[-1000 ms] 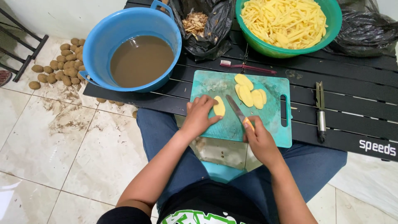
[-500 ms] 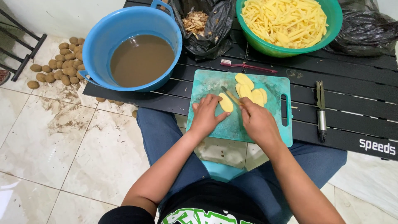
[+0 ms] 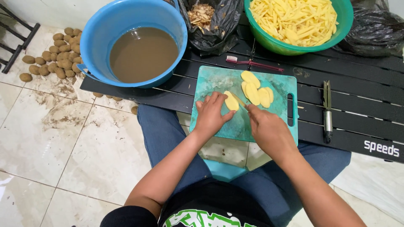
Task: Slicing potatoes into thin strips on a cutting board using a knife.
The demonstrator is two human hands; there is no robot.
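**Potato sliced on teal board**

Piled loose on tiled floor (image 3: 63, 159) at far left: brown potatoes (image 3: 54, 63). Filled with muddy water: blue tub (image 3: 134, 42). Stuffed with peelings: black bag (image 3: 210, 21). Heaped with yellow potato sticks: green bowl (image 3: 294, 25). Set on black slatted bench (image 3: 357, 92): teal cutting board (image 3: 219, 80). Left hand (image 3: 210, 113) pressed onto potato piece (image 3: 231, 101); right hand (image 3: 269, 130) closed around knife (image 3: 240, 100), beside cut slices (image 3: 256, 90). Further right: peeler (image 3: 327, 111).
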